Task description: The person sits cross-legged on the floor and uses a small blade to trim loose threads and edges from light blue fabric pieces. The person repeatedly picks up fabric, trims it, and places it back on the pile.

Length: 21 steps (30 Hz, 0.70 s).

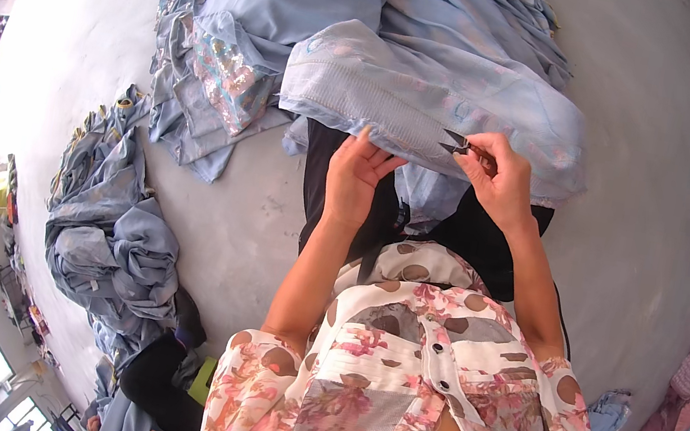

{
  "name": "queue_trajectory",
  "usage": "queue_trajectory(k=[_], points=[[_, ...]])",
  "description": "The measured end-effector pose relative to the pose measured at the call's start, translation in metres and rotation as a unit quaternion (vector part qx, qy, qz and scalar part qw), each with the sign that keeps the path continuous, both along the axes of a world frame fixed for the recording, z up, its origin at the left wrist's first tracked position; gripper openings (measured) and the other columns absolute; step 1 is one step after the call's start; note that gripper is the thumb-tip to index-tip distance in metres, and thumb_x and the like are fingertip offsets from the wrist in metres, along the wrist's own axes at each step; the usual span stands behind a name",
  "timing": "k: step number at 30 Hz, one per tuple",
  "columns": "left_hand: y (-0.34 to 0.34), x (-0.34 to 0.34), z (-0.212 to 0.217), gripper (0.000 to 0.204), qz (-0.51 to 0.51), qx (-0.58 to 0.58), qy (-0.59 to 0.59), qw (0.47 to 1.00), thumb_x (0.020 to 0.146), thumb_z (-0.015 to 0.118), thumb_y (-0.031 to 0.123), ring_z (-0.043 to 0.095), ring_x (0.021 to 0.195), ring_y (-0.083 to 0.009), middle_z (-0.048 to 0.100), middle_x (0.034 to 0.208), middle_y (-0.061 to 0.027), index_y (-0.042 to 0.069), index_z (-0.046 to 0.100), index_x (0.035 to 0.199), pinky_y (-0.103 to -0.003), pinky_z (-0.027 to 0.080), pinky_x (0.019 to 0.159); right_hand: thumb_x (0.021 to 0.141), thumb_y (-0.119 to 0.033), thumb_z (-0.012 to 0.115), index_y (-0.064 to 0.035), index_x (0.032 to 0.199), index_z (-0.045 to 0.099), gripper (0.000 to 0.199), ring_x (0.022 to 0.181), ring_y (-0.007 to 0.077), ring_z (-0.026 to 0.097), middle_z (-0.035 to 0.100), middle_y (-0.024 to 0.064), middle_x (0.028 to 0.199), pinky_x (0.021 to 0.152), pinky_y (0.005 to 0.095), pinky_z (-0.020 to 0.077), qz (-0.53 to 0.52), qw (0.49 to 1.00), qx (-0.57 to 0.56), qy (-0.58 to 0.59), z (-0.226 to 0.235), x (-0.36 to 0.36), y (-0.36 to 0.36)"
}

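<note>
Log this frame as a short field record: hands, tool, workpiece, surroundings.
left hand: open, palm up, fingertips under the edge of the pale blue garment
right hand: pinching small dark thread snips, blades at the garment's hem
workpiece: pale blue garment spread across the lap
surroundings: blue garment heap behind it, second blue pile on the person's left, grey floor

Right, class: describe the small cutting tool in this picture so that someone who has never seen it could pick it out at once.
Start at the big heap of pale blue garments spread across the grey floor. At its near edge, one light blue garment lies over the person's lap. The thread snips sit in the right hand, just right of the left hand: small, dark, two pointed blades, the only metal tool on all that cloth.
</note>
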<state>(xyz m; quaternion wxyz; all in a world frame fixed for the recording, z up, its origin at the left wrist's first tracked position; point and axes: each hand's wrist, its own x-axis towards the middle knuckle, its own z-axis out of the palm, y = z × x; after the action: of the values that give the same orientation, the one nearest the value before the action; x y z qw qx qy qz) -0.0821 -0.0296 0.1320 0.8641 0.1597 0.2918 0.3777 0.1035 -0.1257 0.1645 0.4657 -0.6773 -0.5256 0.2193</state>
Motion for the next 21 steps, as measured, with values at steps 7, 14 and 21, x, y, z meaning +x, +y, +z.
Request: queue_trajectory(k=[7,14,21], points=[[0.000,-0.010,0.002,0.023,0.014,0.019,0.057,0.998,0.093,0.049,0.020,0.064,0.091,-0.0256,0.064,0.097,-0.0139,-0.001,0.056,0.099,-0.041,0.054,0.080,0.078,-0.021,0.071,-0.0051,0.090,0.052,0.027,0.054,0.0179,0.057,0.056,0.0055,0.063,0.051,0.0282,0.0446,0.049,0.997,0.008,-0.063,-0.015,-0.024,0.020],[-0.002,-0.011,-0.008,0.022,0.015,0.041,0.045,0.998,0.094,0.050,0.022,0.065,0.089,-0.0231,0.065,0.096,-0.0126,0.002,0.058,0.097,-0.038,0.055,0.078,0.081,-0.013,0.068,-0.0010,0.090,0.054,0.021,0.059,0.0125,0.059,0.061,0.0072,0.069,0.055,0.0247,0.0469,0.049,0.998,-0.027,-0.039,-0.011,-0.040,0.031],[-0.003,-0.009,-0.010,0.021,0.025,0.048,0.040,0.998,0.094,0.050,0.021,0.066,0.086,-0.0211,0.066,0.095,-0.0114,0.002,0.059,0.096,-0.036,0.056,0.076,0.081,-0.017,0.067,-0.0018,0.084,0.052,0.022,0.052,0.0185,0.058,0.061,0.0091,0.064,0.049,0.0289,0.0441,0.038,0.998,-0.037,0.031,-0.014,-0.048,0.043]])
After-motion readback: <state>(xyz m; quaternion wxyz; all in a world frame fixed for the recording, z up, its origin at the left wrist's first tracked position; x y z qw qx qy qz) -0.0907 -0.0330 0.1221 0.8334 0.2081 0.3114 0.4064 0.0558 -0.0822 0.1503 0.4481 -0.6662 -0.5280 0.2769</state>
